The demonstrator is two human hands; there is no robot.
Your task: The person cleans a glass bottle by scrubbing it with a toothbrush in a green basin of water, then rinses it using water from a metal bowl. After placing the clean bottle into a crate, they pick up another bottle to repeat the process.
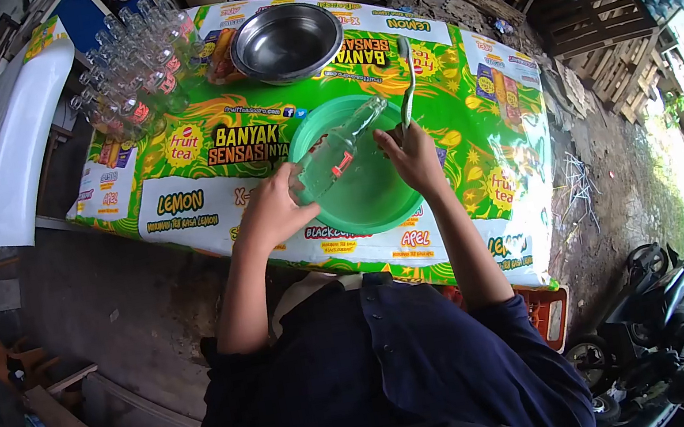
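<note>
A clear glass bottle (pixel 335 161) with red lettering lies tilted over the green basin (pixel 300 135), its neck pointing up and to the right. The fingers of my left hand (pixel 272 211) are wrapped round the bottle's base at the basin's left rim. My right hand (pixel 412 158) is closed round the handle of a long brush (pixel 408 96), which stands nearly upright with its head toward the table's far side. That hand is over the basin's right side, close to the bottle's mouth. Cloudy water (pixel 375 195) shows inside the basin.
A steel bowl (pixel 293 74) stands behind the basin. Many glass bottles (pixel 132 77) are grouped at the far left of the table, which has a green printed cover (pixel 466 95). A red crate (pixel 549 315) sits below the near right edge; motorbikes (pixel 646 326) are parked beyond.
</note>
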